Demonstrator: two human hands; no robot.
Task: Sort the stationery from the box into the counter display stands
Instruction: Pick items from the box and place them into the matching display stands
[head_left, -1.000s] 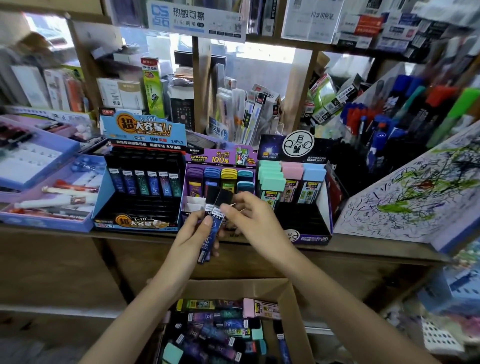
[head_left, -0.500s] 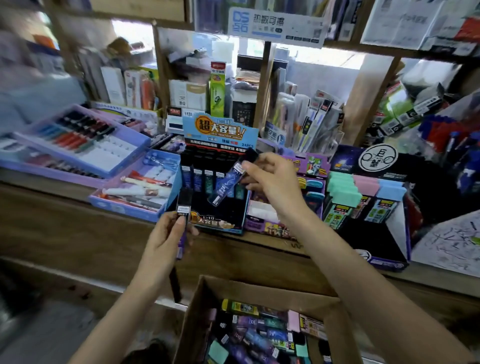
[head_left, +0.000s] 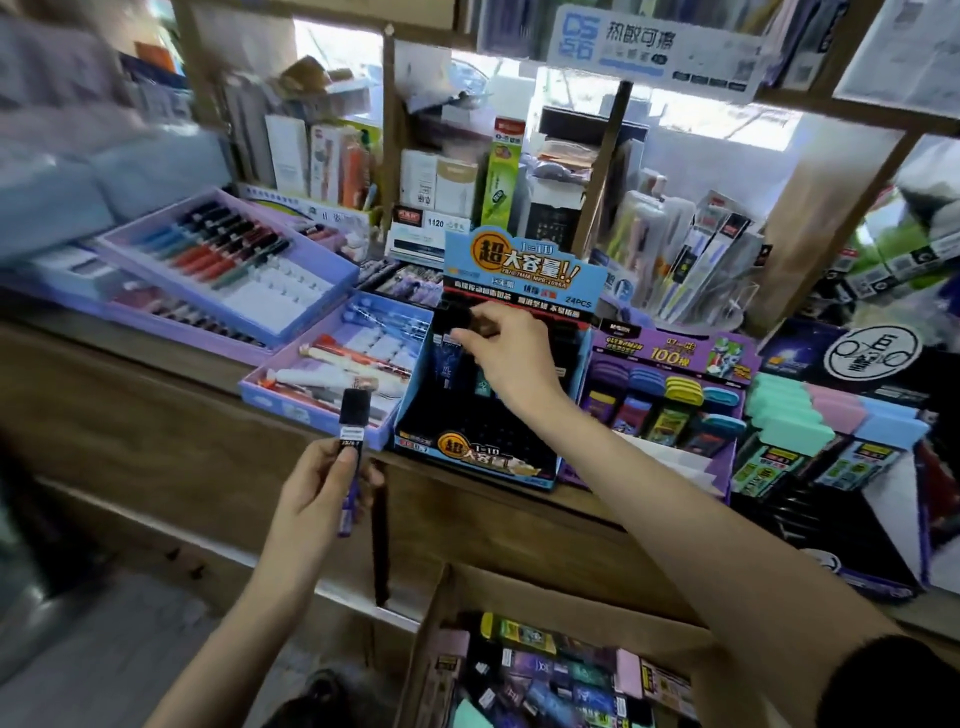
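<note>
My right hand (head_left: 506, 351) pinches the black cap of a slim blue lead case (head_left: 448, 340) standing in the top row of the blue and black display stand (head_left: 483, 452) on the counter. My left hand (head_left: 319, 491) grips a second lead case (head_left: 352, 441), black-capped with a purple body, upright in front of the counter edge. The cardboard box (head_left: 561, 597) at the bottom holds several more cases and erasers.
A purple stand with coloured lead cases (head_left: 662, 400) and a black stand with pastel erasers (head_left: 810, 421) sit to the right. Purple pen trays (head_left: 317, 384) lie to the left. Shelves of packaged goods rise behind the wooden counter (head_left: 156, 410).
My right hand carried its blue case from in front of the stand up into the top row. My left hand kept its case and the view swung left.
</note>
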